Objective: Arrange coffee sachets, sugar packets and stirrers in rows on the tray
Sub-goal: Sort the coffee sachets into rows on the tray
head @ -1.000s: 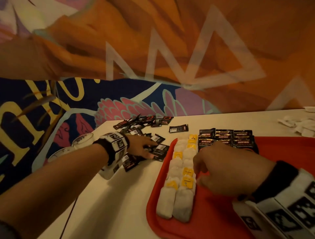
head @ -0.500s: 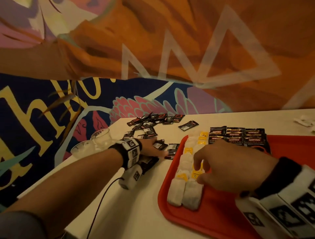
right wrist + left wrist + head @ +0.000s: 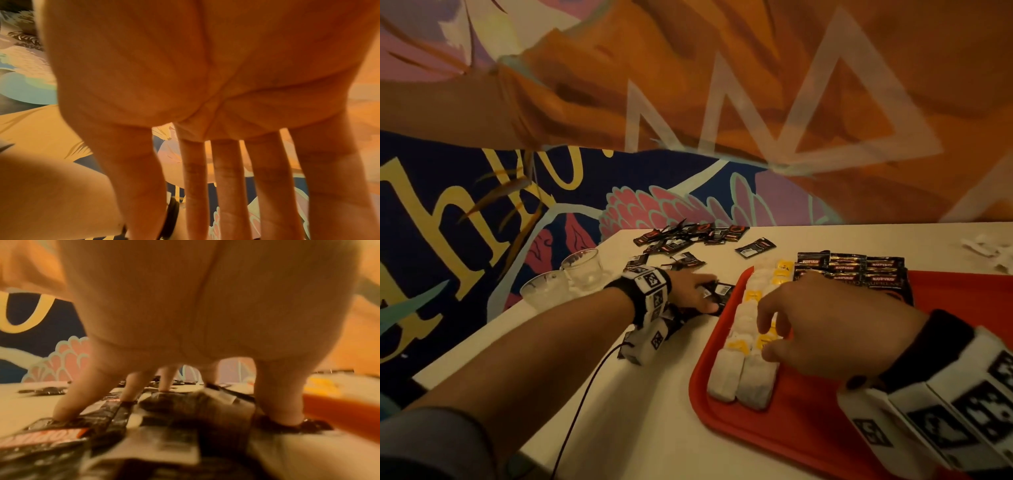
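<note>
A red tray (image 3: 811,421) holds two columns of white packets (image 3: 739,380) with yellow tags and, at its back, rows of black coffee sachets (image 3: 849,270). My left hand (image 3: 705,294) rests on the table just left of the tray. Its spread fingertips (image 3: 287,417) press down on a few loose black sachets (image 3: 174,426), close to the tray edge (image 3: 339,408). My right hand (image 3: 770,329) is over the white packets with fingers (image 3: 230,186) hanging straight and holding nothing. Whether they touch the packets is hidden.
More black sachets (image 3: 688,236) lie scattered at the table's far edge, one (image 3: 755,246) apart from them. Two clear glass cups (image 3: 580,267) stand at the left table edge. White items (image 3: 989,253) lie far right. A cable (image 3: 582,404) trails from my left wrist.
My left hand has slid right toward the tray with sachets under its fingers. My right hand has stayed over the white packets, fingers reaching down a little more.
</note>
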Available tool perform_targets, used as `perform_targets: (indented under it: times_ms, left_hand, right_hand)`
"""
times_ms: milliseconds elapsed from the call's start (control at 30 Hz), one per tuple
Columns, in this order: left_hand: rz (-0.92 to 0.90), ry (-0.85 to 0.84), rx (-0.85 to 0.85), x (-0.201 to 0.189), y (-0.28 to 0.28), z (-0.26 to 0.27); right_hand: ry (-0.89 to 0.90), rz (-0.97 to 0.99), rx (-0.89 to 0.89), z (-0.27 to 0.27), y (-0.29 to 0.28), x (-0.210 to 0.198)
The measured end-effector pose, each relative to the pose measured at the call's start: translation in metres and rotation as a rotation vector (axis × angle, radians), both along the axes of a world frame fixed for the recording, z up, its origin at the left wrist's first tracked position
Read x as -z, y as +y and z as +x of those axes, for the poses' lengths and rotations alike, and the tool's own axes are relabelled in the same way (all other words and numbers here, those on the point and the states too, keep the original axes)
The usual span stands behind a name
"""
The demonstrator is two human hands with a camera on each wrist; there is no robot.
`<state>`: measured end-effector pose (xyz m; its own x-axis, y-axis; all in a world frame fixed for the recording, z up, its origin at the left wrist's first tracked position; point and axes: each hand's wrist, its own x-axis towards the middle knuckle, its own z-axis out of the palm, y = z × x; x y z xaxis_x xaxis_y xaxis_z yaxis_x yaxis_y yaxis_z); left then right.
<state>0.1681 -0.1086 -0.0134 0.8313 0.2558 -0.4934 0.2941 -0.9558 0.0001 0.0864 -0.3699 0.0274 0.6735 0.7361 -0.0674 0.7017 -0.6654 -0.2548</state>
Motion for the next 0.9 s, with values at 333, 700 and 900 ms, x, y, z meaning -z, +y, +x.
perform_targets:
  times_ms: [333,700,900]
  left_hand:
    - [-0.096,-0.281,-0.120,-0.018,0.065,-0.057]
    - [-0.159,-0.260,-0.338,0.005,0.069,-0.060]
    - [-0.209,-0.280,-0.230,0.008,0.060,-0.051]
  right_hand:
    - [0.085,-0.057,0.014,0.019,0.053,-0.017]
    - [-0.137,-0.336,0.147,0.085,0.199,0.024]
    - [-0.122,-0.432,0.202,0.096,0.228,0.046]
